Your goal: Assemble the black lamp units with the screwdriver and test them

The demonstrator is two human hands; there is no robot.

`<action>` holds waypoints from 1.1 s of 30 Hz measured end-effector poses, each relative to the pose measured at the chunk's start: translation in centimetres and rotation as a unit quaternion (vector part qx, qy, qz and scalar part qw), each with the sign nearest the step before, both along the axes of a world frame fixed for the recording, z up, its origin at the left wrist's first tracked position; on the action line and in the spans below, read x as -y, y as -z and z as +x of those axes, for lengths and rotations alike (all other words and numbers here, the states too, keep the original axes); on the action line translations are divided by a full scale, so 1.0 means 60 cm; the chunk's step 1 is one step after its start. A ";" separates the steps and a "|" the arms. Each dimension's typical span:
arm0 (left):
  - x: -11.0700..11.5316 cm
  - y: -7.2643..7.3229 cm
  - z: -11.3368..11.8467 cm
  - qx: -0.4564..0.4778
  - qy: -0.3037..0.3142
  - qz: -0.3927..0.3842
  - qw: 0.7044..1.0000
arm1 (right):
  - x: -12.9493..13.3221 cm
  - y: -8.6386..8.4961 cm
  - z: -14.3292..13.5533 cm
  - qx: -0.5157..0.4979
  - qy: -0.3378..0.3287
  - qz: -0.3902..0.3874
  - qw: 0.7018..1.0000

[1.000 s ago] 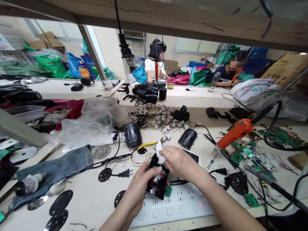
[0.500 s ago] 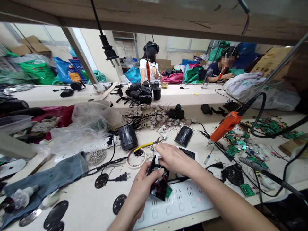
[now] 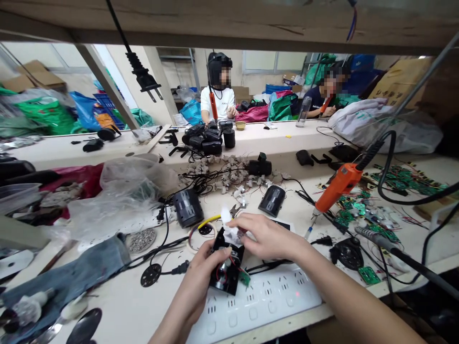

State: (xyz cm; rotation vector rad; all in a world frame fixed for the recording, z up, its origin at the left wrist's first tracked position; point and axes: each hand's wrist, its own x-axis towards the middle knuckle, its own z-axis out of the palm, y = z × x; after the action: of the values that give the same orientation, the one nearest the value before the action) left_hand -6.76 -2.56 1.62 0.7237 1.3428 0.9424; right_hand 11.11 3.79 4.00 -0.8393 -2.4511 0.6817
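My left hand (image 3: 205,267) grips a black open housing (image 3: 225,274), its thumb over the near side. Red wires and a shiny round part show inside the housing, and a small green circuit board (image 3: 245,278) hangs at its right edge. At the housing's upper end, my right hand (image 3: 263,235) has its fingers closed on a white translucent piece (image 3: 232,228). Just below the housing lies a white power strip (image 3: 267,301). Yellow-handled pliers (image 3: 210,220) and a roll of tape (image 3: 191,239) are behind my left hand.
An orange electric screwdriver (image 3: 337,188) hangs at the right, near green circuit boards (image 3: 369,210). Black cylindrical housings (image 3: 188,208) (image 3: 272,200) stand beyond my hands. A plastic bag (image 3: 118,186) and denim cloth (image 3: 79,267) lie left. Two people sit across the bench.
The white piece at the housing's top now shows more above my right fingers. The view has shifted slightly, and the person in white across the bench has raised and turned their head.
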 end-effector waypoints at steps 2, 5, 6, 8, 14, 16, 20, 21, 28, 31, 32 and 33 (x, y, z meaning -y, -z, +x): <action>0.000 -0.002 0.001 -0.007 -0.002 0.008 1.000 | -0.001 0.001 0.002 -0.034 -0.007 0.004 0.999; 0.002 -0.004 0.005 -0.009 0.001 0.010 1.000 | -0.002 0.009 0.001 -0.079 -0.007 0.038 0.996; 0.003 -0.005 0.007 -0.010 0.002 0.009 1.000 | -0.002 0.011 0.001 -0.089 0.002 0.052 0.995; 0.004 -0.006 0.010 -0.018 -0.002 0.010 1.000 | -0.002 0.014 0.000 -0.100 0.026 0.075 0.992; 0.003 -0.004 0.014 -0.025 -0.007 0.020 0.999 | -0.003 0.016 -0.002 -0.051 0.072 0.033 0.996; 0.002 -0.002 0.015 -0.030 -0.012 0.029 0.999 | -0.006 0.020 -0.005 -0.030 0.082 0.025 0.996; 0.000 0.001 0.016 -0.046 -0.026 0.042 0.998 | -0.007 0.028 -0.010 0.004 0.082 0.048 0.995; -0.001 0.001 0.015 -0.051 -0.030 0.043 0.997 | -0.006 0.029 -0.010 -0.002 0.078 0.053 0.996; -0.003 0.003 0.018 -0.065 -0.024 0.044 0.997 | 0.000 0.034 -0.013 0.032 0.081 0.138 0.987; -0.002 0.006 0.023 -0.057 -0.011 0.046 0.997 | -0.005 0.037 -0.018 0.092 0.079 0.177 0.977; -0.002 0.006 0.025 -0.054 -0.006 0.043 0.998 | -0.008 0.039 -0.020 0.104 0.076 0.186 0.974; -0.002 0.006 0.027 -0.054 -0.001 0.041 0.998 | -0.010 0.040 -0.021 0.110 0.072 0.192 0.973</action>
State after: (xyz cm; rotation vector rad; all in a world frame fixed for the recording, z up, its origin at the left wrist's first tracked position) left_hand -5.16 -2.46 1.26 0.8455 1.4062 0.9764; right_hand 9.85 4.39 1.63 -0.9605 -2.5621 0.0562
